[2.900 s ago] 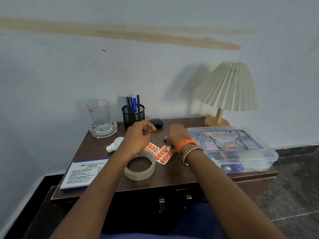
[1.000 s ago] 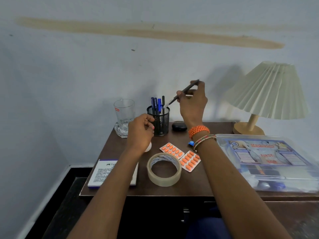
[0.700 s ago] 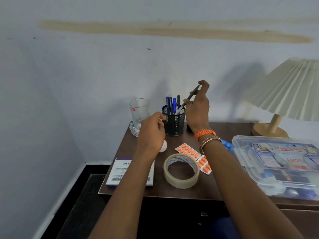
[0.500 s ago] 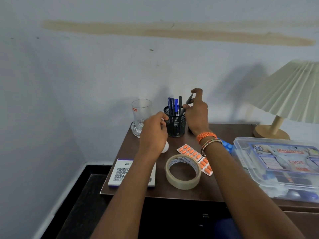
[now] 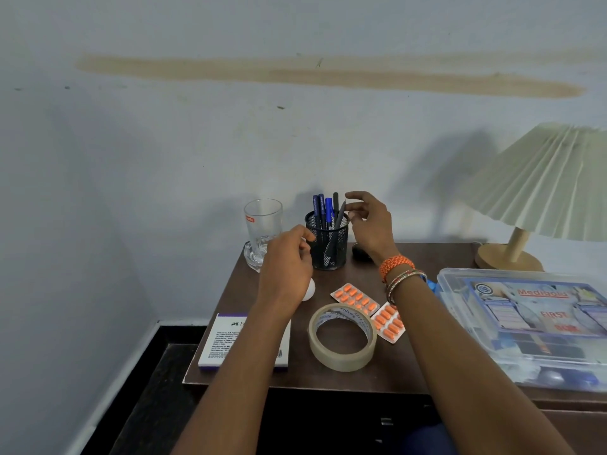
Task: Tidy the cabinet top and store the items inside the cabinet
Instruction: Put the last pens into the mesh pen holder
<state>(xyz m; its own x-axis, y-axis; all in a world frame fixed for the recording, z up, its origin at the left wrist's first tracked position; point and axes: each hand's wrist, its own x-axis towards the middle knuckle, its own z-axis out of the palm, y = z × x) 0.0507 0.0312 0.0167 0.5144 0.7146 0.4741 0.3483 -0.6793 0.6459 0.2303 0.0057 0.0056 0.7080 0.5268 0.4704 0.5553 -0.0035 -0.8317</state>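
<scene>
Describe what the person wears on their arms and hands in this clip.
Both forearms are bare, with no sleeves in view. The left hand and its wrist carry nothing. Below the right hand, the wrist has an orange braided band and, just behind it, a few thin beaded bangles. No rings or gloves are visible.

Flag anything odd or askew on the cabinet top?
One dark pen leans tilted in the mesh pen holder, unlike the upright ones. Two orange blister packs lie loose at angles beside the tape roll. Nothing spilled.
</scene>
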